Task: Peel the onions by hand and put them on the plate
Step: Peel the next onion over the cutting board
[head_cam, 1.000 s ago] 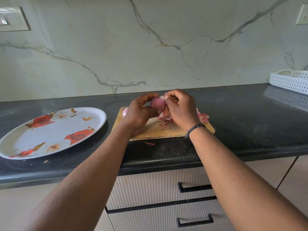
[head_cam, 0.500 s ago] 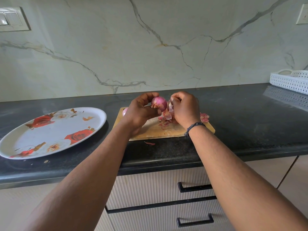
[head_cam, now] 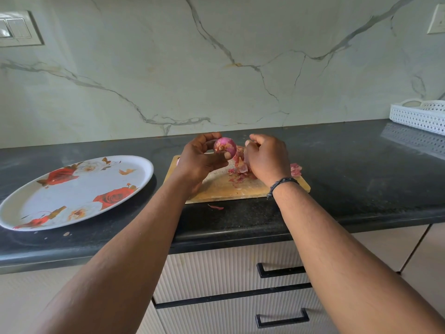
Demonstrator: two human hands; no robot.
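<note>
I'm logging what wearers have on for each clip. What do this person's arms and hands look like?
Both forearms are bare, with no sleeves in view. The right hand has a dark braided wristband at its wrist. The left hand shows no band, ring or glove.

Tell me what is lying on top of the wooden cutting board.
Loose reddish onion skins lie on the wooden cutting board, with more at its right end. A pink rounded thing peeks out at the left end. The hands cover the rest of the board's far part.

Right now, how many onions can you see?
2: one onion held in the left hand above the board, another peeking out behind that hand. More may be hidden.
</note>
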